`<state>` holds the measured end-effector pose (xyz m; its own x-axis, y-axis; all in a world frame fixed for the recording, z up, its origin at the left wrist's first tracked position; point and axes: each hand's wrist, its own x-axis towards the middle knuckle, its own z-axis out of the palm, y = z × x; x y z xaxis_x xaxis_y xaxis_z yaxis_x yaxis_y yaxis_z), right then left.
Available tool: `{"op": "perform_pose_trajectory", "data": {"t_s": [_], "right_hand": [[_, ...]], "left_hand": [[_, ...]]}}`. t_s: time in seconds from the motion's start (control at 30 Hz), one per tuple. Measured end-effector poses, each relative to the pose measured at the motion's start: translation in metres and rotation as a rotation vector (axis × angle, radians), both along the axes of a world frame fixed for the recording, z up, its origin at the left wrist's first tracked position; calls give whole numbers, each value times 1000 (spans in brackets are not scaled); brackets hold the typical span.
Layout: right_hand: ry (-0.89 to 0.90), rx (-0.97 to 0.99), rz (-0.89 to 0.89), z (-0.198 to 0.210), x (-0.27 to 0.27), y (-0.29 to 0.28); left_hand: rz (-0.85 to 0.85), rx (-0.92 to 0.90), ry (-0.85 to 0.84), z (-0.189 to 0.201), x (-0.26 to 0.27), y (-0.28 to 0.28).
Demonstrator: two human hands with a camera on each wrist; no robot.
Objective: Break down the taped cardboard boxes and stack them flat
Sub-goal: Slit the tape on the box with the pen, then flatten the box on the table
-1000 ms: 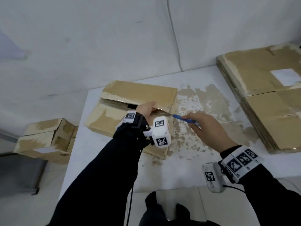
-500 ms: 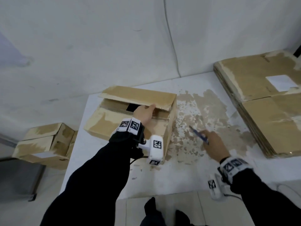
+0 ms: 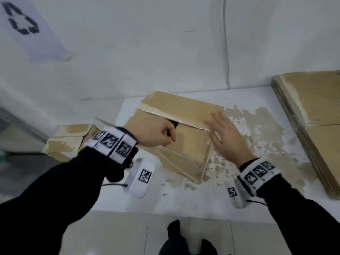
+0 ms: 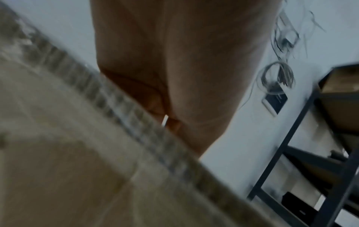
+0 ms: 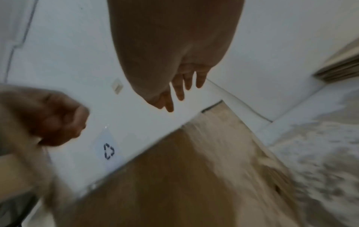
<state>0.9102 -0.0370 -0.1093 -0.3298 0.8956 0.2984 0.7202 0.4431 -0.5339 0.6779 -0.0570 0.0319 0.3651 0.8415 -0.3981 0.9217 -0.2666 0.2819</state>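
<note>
A brown cardboard box (image 3: 187, 144) lies on the white table (image 3: 184, 199), its top seam split, with a shiny tape strip along the far flap. My left hand (image 3: 163, 135) is curled at the dark gap in the seam and grips the near flap's edge; the left wrist view shows the corrugated flap edge (image 4: 120, 104) running under its palm. My right hand (image 3: 219, 126) hovers flat, fingers straight, over the right end of the seam and holds nothing. In the right wrist view its fingers (image 5: 180, 89) point over the box (image 5: 174, 176). The views are blurred.
A stack of flattened cardboard (image 3: 316, 107) fills the table's right side. Two more boxes (image 3: 70, 140) sit on the floor to the left. The tabletop has peeled brown patches (image 3: 257, 129). A wall with a recycling sign (image 3: 22, 21) stands behind; a dark metal shelf (image 4: 291, 153) is nearby.
The blue knife has left my right hand and is out of view. That hand has risen from the table to the box's right end. The left hand has curled tighter on the flap.
</note>
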Motion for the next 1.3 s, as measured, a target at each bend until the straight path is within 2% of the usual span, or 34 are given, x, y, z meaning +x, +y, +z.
{"op": "perform_pose_trajectory", "data": {"t_s": [0.07, 0.1, 0.2, 0.3, 0.37, 0.43, 0.53, 0.6, 0.67, 0.7, 0.77, 0.83, 0.93, 0.97, 1.0, 1.03, 1.1, 1.17, 1.23, 1.3], "right_hand": [[-66, -67, 52, 14, -4, 13], [-156, -87, 86, 18, -11, 21], [-458, -139, 110, 23, -33, 42], [-557, -147, 83, 35, -37, 54], [-564, -68, 53, 51, -36, 53], [-522, 76, -81, 72, -32, 55], [-309, 186, -283, 102, -28, 77], [-215, 85, -333, 110, -29, 106], [-215, -191, -304, 96, -35, 133], [-249, -329, -283, 84, -38, 143], [-414, -468, -286, 60, -49, 148], [-618, -520, -267, 44, -72, 140], [-834, -621, 104, 51, -127, 103], [-916, -659, 190, 55, -140, 88], [-998, -651, 203, 61, -147, 75], [-1045, -547, 169, 70, -145, 65], [-1025, -274, 49, 98, -125, 48], [-1013, -197, -52, 129, -92, 27], [-963, -334, -177, 142, -57, 1], [-757, -665, -309, 128, -35, -28]], "left_hand": [[30, -90, -4, -9, -22, -24], [37, -100, 36, -18, -30, -33], [-43, 31, 266, -55, -48, -39], [-163, 149, 323, -80, -53, -22], [-194, 151, 274, -89, -54, -11], [-269, 169, 261, -96, -54, -2], [-343, 181, 259, -104, -59, 8], [-376, 184, 235, -108, -64, 12], [-403, 175, 211, -111, -67, 14], [-409, 164, 204, -112, -69, 14], [-425, 159, 203, -115, -70, 14], [-451, 199, 208, -116, -70, 16], [-500, 293, 213, -119, -72, 17], [-519, 323, 226, -121, -72, 16], [-538, 351, 248, -122, -72, 15], [-550, 371, 271, -122, -72, 14], [-552, 419, 296, -122, -73, 13], [-551, 481, 343, -115, -75, 11], [-511, 563, 386, -101, -84, 10], [-384, 652, 380, -84, -105, 14]]}}
